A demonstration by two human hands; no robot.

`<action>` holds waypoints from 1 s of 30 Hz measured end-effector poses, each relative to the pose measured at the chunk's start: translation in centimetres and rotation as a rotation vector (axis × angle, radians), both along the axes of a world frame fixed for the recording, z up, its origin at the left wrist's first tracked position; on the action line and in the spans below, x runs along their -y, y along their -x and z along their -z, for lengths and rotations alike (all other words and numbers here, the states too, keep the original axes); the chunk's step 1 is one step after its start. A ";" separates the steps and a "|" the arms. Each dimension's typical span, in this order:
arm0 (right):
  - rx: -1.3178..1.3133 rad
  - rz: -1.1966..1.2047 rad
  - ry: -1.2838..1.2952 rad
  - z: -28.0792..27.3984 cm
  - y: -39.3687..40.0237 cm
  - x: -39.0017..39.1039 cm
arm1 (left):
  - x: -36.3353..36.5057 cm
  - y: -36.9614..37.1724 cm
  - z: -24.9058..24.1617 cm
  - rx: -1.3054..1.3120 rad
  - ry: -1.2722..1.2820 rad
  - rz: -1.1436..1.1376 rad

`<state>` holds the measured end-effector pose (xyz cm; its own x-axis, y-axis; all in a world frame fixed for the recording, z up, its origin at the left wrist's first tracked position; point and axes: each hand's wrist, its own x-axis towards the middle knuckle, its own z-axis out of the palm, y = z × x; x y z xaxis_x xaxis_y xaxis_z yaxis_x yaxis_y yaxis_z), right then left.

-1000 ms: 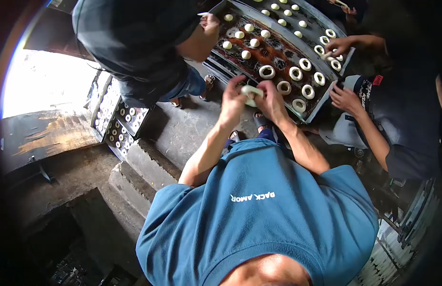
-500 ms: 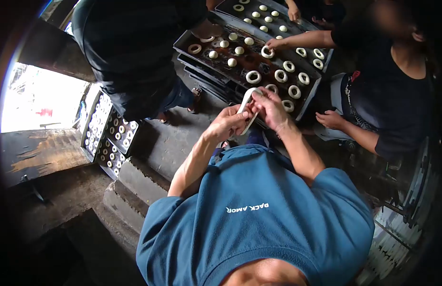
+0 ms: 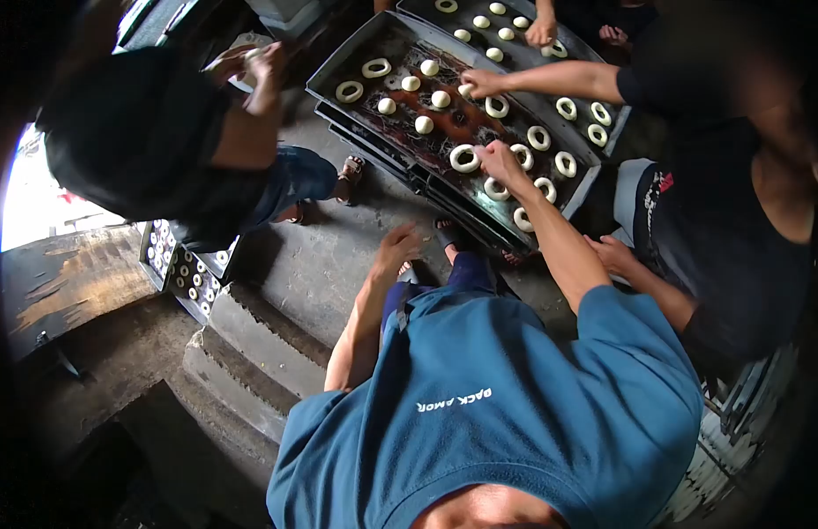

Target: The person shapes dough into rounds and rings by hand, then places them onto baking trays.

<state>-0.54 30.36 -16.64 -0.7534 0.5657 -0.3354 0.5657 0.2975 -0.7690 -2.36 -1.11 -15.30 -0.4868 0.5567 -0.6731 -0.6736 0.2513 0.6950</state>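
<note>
While my left hand [image 3: 397, 245] is hanging over the floor [image 3: 334, 242] with its fingers loosely spread, my right hand [image 3: 499, 166] is reaching down over the tray [image 3: 466, 123], fingertips right at the edge of a dough ring [image 3: 455, 160]. Honestly can't tell if they're pinching it. Other rings [image 3: 530, 137] are lying close by, dough balls [image 3: 440, 99] are sitting farther up, and a co-worker's hand [image 3: 486, 83] is touching one.
</note>
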 end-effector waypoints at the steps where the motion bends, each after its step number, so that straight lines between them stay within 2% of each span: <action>1: -0.071 0.048 -0.074 3.0 1.4 -2.0 | 1.3 0.2 0.2 -0.010 0.054 -0.005; 2: -0.089 0.161 -0.061 4.4 2.7 -3.4 | 2.9 0.2 0.7 -0.041 0.100 -0.023; 3: -0.076 0.242 0.152 5.2 3.9 -4.9 | 4.4 0.2 1.4 -0.071 0.146 -0.040; 5: -0.163 0.396 0.350 6.8 5.4 -6.7 | 7.1 -0.2 2.5 -0.092 0.302 -0.092; 6: -0.253 0.514 0.575 8.3 6.2 -7.2 | 8.1 -0.4 2.8 -0.067 0.339 -0.136; 9: -0.116 0.622 0.651 11.3 6.7 -8.8 | 8.7 -0.9 3.1 -0.030 0.413 -0.204; 11: 0.009 0.558 0.514 14.2 5.5 -10.3 | 7.5 -0.9 3.4 -0.016 0.489 -0.160; 13: -0.011 0.444 0.647 12.5 4.4 -10.9 | 4.3 0.2 3.9 -0.051 0.485 -0.122; 14: -0.130 0.366 0.562 9.6 3.7 -9.8 | 2.3 1.1 4.2 -0.112 0.443 -0.091; 15: -0.036 0.339 0.587 10.0 3.6 -10.7 | 0.1 2.3 4.2 -0.171 0.401 -0.060; 17: 0.128 0.127 0.349 11.2 2.6 -11.8 | -4.3 5.6 4.9 -0.365 0.337 0.063; 19: 0.075 0.112 0.081 15.2 1.4 -11.8 | -9.4 9.2 5.7 -0.651 0.208 0.059; 20: 0.086 0.134 0.130 13.8 0.6 -10.7 | -12.3 11.2 5.3 -0.734 0.245 0.081; 21: 0.096 0.155 0.175 10.4 0.1 -9.1 | -14.6 13.2 6.1 -0.847 0.235 0.093; 22: 0.170 0.203 0.329 6.0 -0.3 -7.5 | -16.7 14.6 6.8 -0.946 0.233 0.056; 23: 0.208 0.117 0.231 6.1 -1.8 -6.4 | -18.6 16.8 8.0 -1.142 0.347 0.203; 25: 0.119 0.049 0.204 4.4 -4.5 -3.7 | -21.2 18.6 11.9 -1.340 0.474 0.205; 26: 0.114 -0.083 0.097 3.8 -5.7 -2.7 | -21.9 19.0 12.8 -1.304 0.554 0.342; 27: 0.183 -0.062 0.156 3.7 -7.1 -1.4 | -22.1 19.4 13.6 -1.264 0.632 0.479; 28: 0.198 -0.057 0.218 2.1 -7.8 -0.6 | -22.0 19.5 14.7 -1.380 0.576 0.464; 29: 0.177 -0.003 0.301 2.1 -9.0 0.3 | -22.0 19.2 15.2 -1.386 0.565 0.459; 30: 0.163 0.005 0.324 2.0 -9.4 0.7 | -21.7 18.9 15.1 -1.271 0.464 0.425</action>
<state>8.88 29.63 -18.67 -0.6724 0.4138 -0.6137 0.6898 0.0498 -0.7223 -21.27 20.62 -30.39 -0.7441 0.6644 -0.0697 0.5215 0.6429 0.5611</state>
